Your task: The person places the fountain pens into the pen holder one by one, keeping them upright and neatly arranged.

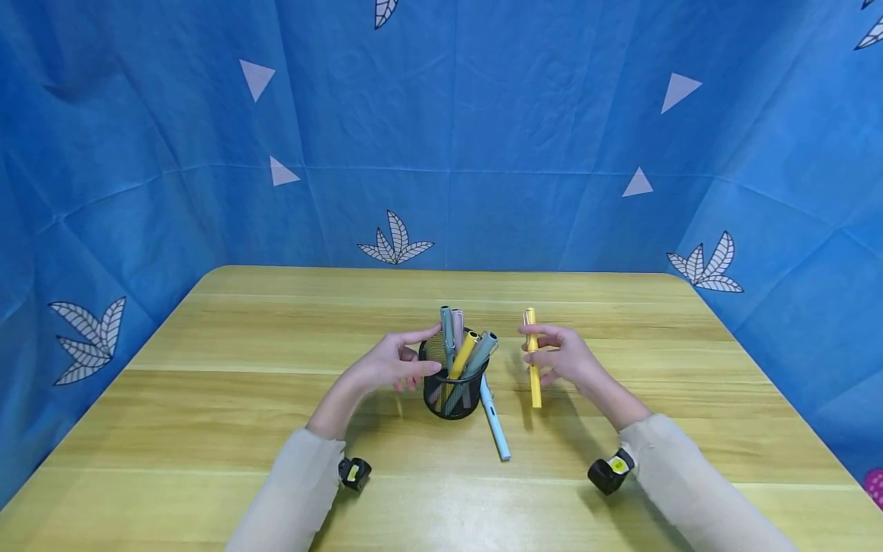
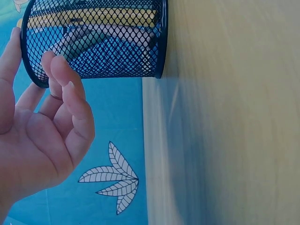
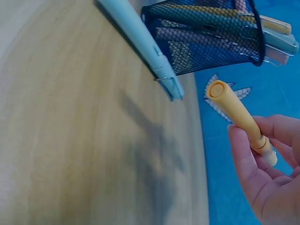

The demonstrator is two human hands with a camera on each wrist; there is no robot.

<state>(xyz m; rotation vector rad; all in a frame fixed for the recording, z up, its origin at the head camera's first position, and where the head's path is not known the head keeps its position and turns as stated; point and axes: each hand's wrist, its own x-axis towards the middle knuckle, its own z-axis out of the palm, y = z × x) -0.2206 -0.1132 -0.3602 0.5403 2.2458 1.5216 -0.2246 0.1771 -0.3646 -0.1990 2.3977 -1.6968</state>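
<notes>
1. My left hand (image 1: 389, 366) rests open, fingers straight, at the left side of the black mesh pen holder (image 1: 451, 387), fingertips at its rim, which I judge steadies it.
2. The holder stands upright near the middle of the bench (image 1: 207, 399), carrying several pens leaning outward.
3. A light blue pen (image 1: 495, 420) lies flat just right of the holder, running toward the bench's near edge.
4. My right hand (image 1: 562, 359) pinches a yellow pen (image 1: 533, 357) upright, lifted off the bench, right of the holder.
</notes>
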